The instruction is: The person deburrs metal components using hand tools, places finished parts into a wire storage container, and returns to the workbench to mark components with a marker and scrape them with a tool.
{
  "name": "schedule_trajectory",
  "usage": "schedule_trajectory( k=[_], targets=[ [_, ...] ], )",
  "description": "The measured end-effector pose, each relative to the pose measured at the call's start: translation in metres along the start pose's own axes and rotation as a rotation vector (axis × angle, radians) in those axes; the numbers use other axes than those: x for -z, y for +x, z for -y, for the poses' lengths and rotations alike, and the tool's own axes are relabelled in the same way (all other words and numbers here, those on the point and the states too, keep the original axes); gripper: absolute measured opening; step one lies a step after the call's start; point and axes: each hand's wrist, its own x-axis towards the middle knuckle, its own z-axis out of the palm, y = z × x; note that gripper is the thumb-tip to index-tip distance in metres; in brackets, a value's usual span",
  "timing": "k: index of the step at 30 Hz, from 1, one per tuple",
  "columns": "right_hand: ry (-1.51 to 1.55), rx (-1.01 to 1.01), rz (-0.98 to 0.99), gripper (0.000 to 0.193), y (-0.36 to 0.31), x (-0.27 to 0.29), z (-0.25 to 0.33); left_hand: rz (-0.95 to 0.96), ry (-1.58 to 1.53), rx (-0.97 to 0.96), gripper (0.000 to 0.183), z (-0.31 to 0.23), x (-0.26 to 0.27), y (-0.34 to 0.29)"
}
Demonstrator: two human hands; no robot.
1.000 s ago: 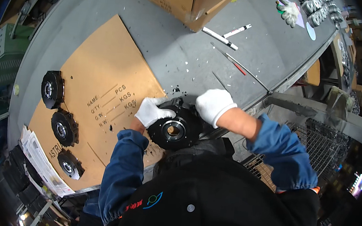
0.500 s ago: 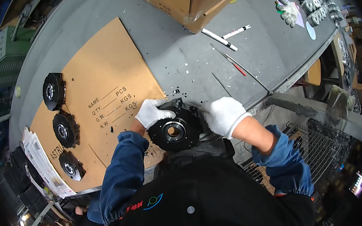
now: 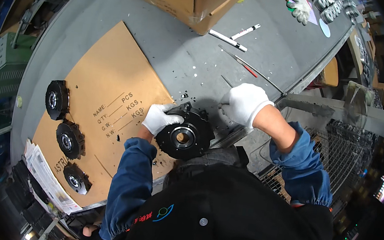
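My left hand (image 3: pixel 157 119), in a white glove, grips the far left rim of a black round housing (image 3: pixel 169 138), its thumb over the top. The housing has a bright metal ring around a central hole, and stands at the table's near edge. My right hand (image 3: pixel 245 105), also white-gloved, is apart from the housing, to its upper right. Its fingers are curled, and whatever may be in them is hidden. A thin dark rod (image 3: pixel 226 81) lies on the table, its near end covered by the right hand.
Several similar black housings (image 3: pixel 70 139) lie in a row on the flat cardboard sheet (image 3: pixel 114 66) at left. Two white markers (image 3: pixel 228 40), a red-handled tool (image 3: pixel 250 70) and a cardboard box (image 3: pixel 175 0) are farther back. A glove (image 3: pixel 299 10) lies far right, and black scraps dot the table.
My right hand has left the housing's right side and moved up and right, over the near end of the thin rod. The left hand keeps its hold on the housing.
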Motion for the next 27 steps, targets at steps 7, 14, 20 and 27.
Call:
schedule_trajectory(
  k=[7, 14, 20, 27],
  targets=[
    [-0.125, 0.128, 0.03, 0.019, 0.018, -0.008, 0.021, 0.038, -0.032, 0.011, 0.051, -0.005, -0.001, -0.001],
    [-0.031, -0.076, -0.034, 0.022, 0.014, -0.036, -0.005, 0.006, -0.074, -0.01, 0.051, 0.014, 0.002, 0.001],
    [0.111, -0.093, -0.119, 0.021, -0.03, -0.034, -0.019, -0.067, -0.099, 0.06, 0.048, 0.011, -0.003, -0.006],
    [0.076, -0.061, -0.141, 0.021, -0.013, -0.049, -0.008, -0.348, 0.322, 0.0, 0.04, 0.009, -0.018, -0.014]
  ],
)
